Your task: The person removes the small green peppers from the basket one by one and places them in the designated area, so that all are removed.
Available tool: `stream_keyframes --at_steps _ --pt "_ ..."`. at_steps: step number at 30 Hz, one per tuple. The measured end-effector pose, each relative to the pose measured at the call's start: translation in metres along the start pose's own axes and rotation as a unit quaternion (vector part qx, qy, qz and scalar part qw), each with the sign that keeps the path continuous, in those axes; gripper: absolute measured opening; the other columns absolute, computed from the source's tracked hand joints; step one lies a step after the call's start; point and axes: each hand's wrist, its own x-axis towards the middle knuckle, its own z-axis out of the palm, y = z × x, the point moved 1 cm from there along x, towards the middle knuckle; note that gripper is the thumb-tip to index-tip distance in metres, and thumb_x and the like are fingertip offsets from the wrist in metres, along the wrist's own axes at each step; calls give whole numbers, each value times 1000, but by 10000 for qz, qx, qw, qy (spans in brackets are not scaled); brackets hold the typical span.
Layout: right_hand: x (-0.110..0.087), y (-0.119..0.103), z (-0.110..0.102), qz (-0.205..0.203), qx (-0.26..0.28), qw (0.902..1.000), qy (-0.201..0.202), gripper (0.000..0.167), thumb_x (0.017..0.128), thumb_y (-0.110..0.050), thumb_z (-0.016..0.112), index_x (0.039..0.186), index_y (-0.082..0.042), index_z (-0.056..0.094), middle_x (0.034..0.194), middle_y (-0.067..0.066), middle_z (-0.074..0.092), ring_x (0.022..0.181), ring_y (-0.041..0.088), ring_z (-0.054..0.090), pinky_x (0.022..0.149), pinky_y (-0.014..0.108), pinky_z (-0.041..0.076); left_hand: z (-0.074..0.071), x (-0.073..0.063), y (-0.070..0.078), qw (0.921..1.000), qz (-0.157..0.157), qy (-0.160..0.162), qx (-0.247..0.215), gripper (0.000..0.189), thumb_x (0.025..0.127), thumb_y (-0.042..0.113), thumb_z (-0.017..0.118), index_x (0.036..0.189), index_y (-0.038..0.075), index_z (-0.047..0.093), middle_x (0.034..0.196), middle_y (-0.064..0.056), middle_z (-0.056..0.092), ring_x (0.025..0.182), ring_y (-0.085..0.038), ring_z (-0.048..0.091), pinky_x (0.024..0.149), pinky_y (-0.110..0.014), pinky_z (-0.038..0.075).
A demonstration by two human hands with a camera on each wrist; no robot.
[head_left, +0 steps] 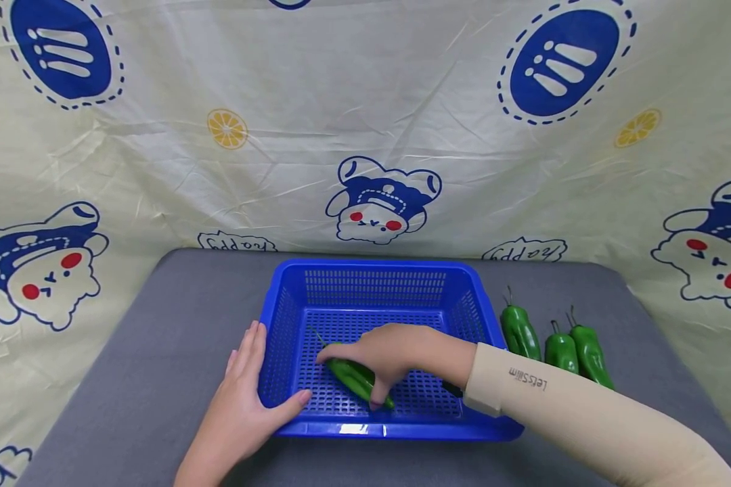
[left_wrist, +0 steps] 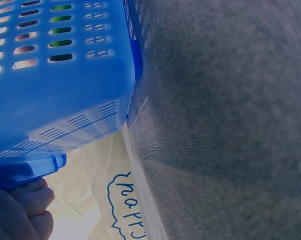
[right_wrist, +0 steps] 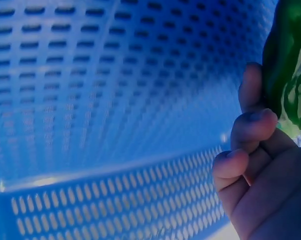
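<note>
A long green pepper [head_left: 356, 379] is slanted over the perforated floor of a blue plastic basket [head_left: 380, 430], its thin stem toward the far left. My right hand [head_left: 386, 352] reaches down into the basket and holds this pepper between thumb and fingers. In the right wrist view, the glossy pepper [right_wrist: 290, 65] shows at the right edge against the fingers. At the basket's near left corner, my left hand [head_left: 246, 399] rests on the rim, fingers straight along the outer side and thumb across the front corner. A dark shape peeks out under the right wrist inside the basket.
To the right of the basket lie more green peppers: one [head_left: 520, 331] close to its wall, another [head_left: 562, 352] and a third [head_left: 591, 348] side by side, partly behind the right sleeve [head_left: 585, 412]. A grey table [head_left: 176, 325] meets a printed cloth backdrop [head_left: 304, 189].
</note>
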Motion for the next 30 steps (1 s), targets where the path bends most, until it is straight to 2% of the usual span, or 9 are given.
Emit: stream_keyframes --at_steps 6,10,13,17,24,27,30 --pt "-31 17 -20 -184 673 9942 817 97 77 -36 85 150 -49 22 101 -7 59 86 12 61 74 26 52 0 0 2 10000 17 26 -8 114 80 61 74 161 13 11 168 -11 9 150 -49 16 118 -66 19" --pt "-58 32 -29 -6 887 9852 1463 99 76 -40 85 151 -49 20 103 -8 59 88 12 60 76 27 52 0 0 3 10000 -11 17 20 114 80 61 73 161 14 10 168 -11 9 149 -50 15 117 -67 20" --pt "-77 43 -32 228 1051 9780 1787 100 76 -43 85 151 -47 20 108 -7 60 90 12 59 76 28 52 -1 0 3 10000 -24 0 25 114 80 63 72 161 14 9 168 -11 9 149 -50 15 117 -68 20" --pt "-102 57 -33 529 1261 9692 2049 101 75 -45 85 151 -48 19 107 -5 61 87 13 59 70 29 52 -1 -2 2 10000 -82 -40 7 116 79 65 72 161 16 8 168 -10 8 150 -50 13 117 -68 19" --pt "-133 76 -28 898 1563 9577 2243 102 73 -48 85 152 -43 20 89 -3 61 74 15 55 60 30 49 -1 -3 2 9998 -170 -80 38 116 79 65 72 161 19 5 169 -8 5 150 -50 11 116 -70 19" --pt "-145 85 -22 1056 1672 9520 2335 103 72 -52 85 152 -41 20 82 0 57 72 17 53 58 30 46 -1 -4 3 9998 -173 -98 14 115 79 64 72 161 19 5 169 -8 5 150 -49 11 116 -69 19" --pt "-160 95 -13 1240 1683 9458 2487 104 71 -56 84 152 -40 21 81 1 56 74 18 54 58 29 45 -1 -3 3 9999 -145 -85 3 116 79 64 72 161 18 6 169 -8 5 150 -49 11 117 -68 19"
